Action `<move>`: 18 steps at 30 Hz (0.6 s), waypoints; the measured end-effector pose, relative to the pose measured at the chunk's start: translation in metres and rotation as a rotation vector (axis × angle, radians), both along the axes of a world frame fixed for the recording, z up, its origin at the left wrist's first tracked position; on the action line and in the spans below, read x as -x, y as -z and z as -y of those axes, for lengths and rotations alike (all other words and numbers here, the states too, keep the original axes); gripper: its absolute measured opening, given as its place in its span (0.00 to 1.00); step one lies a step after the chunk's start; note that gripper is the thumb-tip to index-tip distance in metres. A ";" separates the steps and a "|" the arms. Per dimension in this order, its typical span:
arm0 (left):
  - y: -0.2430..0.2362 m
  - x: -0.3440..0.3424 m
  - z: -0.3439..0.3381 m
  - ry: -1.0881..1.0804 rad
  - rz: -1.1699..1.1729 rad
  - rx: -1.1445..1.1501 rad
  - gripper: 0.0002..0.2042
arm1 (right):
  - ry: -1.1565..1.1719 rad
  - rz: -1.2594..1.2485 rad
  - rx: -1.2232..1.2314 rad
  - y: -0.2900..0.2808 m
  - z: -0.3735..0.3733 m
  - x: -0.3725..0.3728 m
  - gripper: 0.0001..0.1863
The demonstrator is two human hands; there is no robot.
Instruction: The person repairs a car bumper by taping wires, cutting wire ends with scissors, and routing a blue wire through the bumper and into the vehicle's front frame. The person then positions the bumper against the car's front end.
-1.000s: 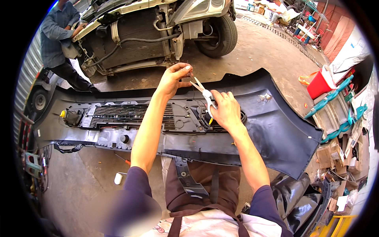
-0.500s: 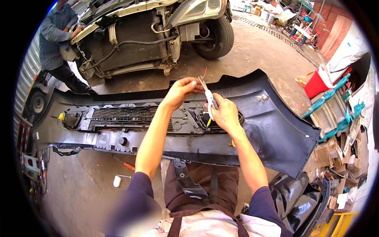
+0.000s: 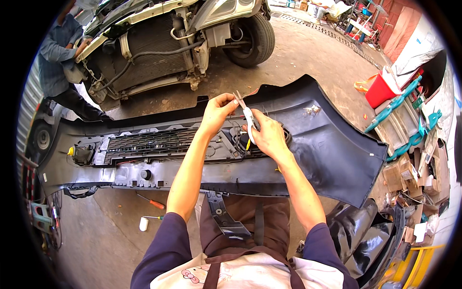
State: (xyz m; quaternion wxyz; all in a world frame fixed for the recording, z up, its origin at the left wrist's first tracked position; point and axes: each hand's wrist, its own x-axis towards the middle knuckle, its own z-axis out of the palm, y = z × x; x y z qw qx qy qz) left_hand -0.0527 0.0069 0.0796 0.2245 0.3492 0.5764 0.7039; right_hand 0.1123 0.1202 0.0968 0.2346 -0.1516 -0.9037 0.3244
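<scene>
A pair of scissors with white handles (image 3: 249,120) is in my right hand (image 3: 271,136), its metal blades pointing up and away. My left hand (image 3: 217,114) is closed in a pinch beside the blades, on what looks like a thin wire; most of it is hidden by the fingers. A short red strand (image 3: 252,92) shows just past the blade tips. Below both hands lies a large black car bumper (image 3: 332,149), inner side up, with a mesh grille (image 3: 149,144) along its middle. Dark wiring and a yellow-tipped part (image 3: 248,144) sit under my right hand.
Beyond the bumper stands a car with its front stripped (image 3: 149,53), a person in blue (image 3: 60,48) beside it. A screwdriver (image 3: 156,203) and a white bottle (image 3: 144,224) lie on the floor. At right are a red bucket (image 3: 380,90), cardboard boxes (image 3: 394,179) and black panels (image 3: 353,226).
The scissors and both hands stay close together, with the blades now nearer my left fingertips. The red strand sits lower beside the tips. The whole view has shifted slightly.
</scene>
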 end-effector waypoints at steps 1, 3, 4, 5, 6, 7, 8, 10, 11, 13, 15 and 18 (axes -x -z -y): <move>0.000 -0.001 -0.001 0.007 0.008 -0.004 0.11 | 0.008 -0.042 -0.025 0.004 0.000 0.002 0.24; -0.001 -0.003 -0.003 0.022 0.025 -0.011 0.11 | 0.019 -0.084 -0.036 0.007 0.000 0.004 0.23; -0.002 -0.003 -0.002 0.024 0.028 -0.007 0.11 | 0.020 -0.084 -0.021 0.006 0.001 0.006 0.23; -0.003 -0.003 -0.002 0.026 0.031 -0.003 0.10 | 0.020 -0.085 -0.006 0.005 0.001 0.007 0.24; -0.003 -0.003 -0.001 0.027 0.034 0.001 0.10 | -0.004 -0.070 0.014 0.004 0.001 0.008 0.23; -0.003 -0.001 -0.001 0.024 0.054 -0.011 0.10 | -0.029 -0.057 0.029 0.002 -0.001 0.010 0.23; -0.001 0.002 -0.001 0.020 0.074 -0.023 0.09 | -0.054 -0.044 0.044 -0.001 -0.003 0.012 0.23; 0.003 0.008 -0.001 0.029 0.139 -0.067 0.07 | -0.097 -0.022 -0.001 -0.003 -0.010 0.019 0.25; 0.005 0.011 -0.001 0.041 0.184 -0.100 0.06 | -0.120 -0.011 -0.024 -0.003 -0.014 0.024 0.25; 0.009 0.016 0.000 0.040 0.252 -0.146 0.05 | -0.164 -0.036 -0.119 -0.001 -0.023 0.036 0.23; 0.011 0.019 0.000 0.013 0.298 -0.173 0.04 | -0.196 0.002 -0.199 -0.003 -0.030 0.046 0.21; 0.014 0.028 0.004 0.034 0.337 -0.247 0.05 | -0.247 0.009 -0.295 -0.008 -0.033 0.061 0.19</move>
